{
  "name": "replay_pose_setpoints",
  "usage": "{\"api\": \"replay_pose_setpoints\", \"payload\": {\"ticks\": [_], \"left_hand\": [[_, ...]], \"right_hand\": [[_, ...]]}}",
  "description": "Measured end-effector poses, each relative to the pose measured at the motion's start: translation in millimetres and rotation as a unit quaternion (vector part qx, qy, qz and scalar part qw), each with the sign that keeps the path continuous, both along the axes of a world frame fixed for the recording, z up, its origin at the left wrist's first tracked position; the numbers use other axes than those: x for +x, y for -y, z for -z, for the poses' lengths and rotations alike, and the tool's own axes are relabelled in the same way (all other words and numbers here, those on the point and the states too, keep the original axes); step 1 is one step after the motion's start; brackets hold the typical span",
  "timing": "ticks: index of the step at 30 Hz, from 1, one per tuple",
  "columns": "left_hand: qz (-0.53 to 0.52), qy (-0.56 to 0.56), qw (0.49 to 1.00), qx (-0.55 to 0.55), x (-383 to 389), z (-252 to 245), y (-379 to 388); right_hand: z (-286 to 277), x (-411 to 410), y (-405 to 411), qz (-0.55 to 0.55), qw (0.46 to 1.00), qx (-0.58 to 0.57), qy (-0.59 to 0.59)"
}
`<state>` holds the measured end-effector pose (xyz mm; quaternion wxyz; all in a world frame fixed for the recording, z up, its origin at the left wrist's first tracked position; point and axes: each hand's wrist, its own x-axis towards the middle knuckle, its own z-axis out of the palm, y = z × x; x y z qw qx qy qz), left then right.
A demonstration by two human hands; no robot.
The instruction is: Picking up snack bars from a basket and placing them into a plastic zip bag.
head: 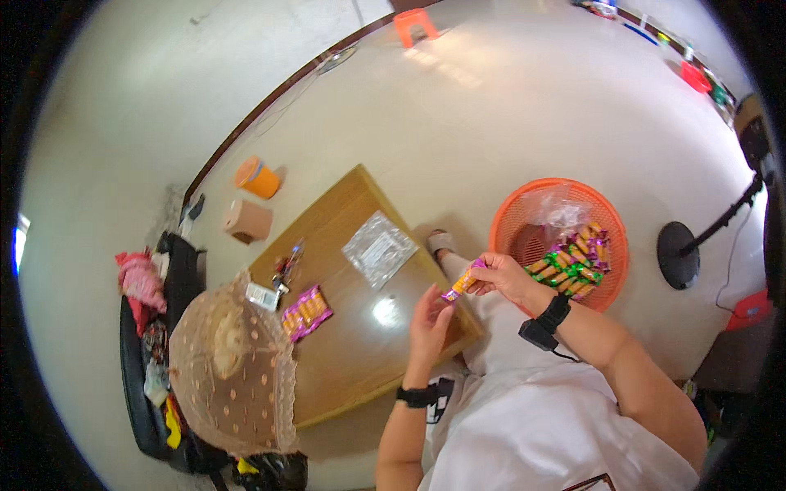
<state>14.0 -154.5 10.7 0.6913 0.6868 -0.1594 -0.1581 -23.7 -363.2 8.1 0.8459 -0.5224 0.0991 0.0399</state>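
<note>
Between thumb and fingers, my right hand [500, 276] holds one end of a small purple and yellow wrapped snack [462, 283]. My left hand [430, 322] is at the snack's lower end, fingers apart; whether it touches the wrapper is unclear. Right of my hands, an orange plastic basket [500, 212] contains several green-ended and purple-ended snack packets [574, 264] and crumpled clear plastic [556, 205]. On the wooden table [350, 362] lie a row of purple-wrapped snacks [307, 313] and a flat clear plastic bag [379, 248] with a pale label.
A mesh food cover [236, 374], a white device [263, 296] and small clutter [288, 264] occupy the table's left end. Beyond it stand an orange bin [258, 178] and a beige container [249, 221]. A stand's round black base [678, 255] is right of the basket; an orange stool [416, 26] stands far off.
</note>
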Motion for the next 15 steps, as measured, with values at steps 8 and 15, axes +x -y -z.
{"api": "replay_pose_setpoints", "payload": {"ticks": [8, 15], "left_hand": [[-0.098, 0.071, 0.979, 0.164, -4.6, 18.9, -39.1], [-0.099, 0.392, 0.846, 0.349, -18.1, -20.1, -52.2]], "right_hand": [[15.1, 22.0, -60.9, -0.014, 0.999, -0.016, -0.050], [20.1, 34.5, -77.0, -0.034, 0.996, -0.077, -0.041]]}}
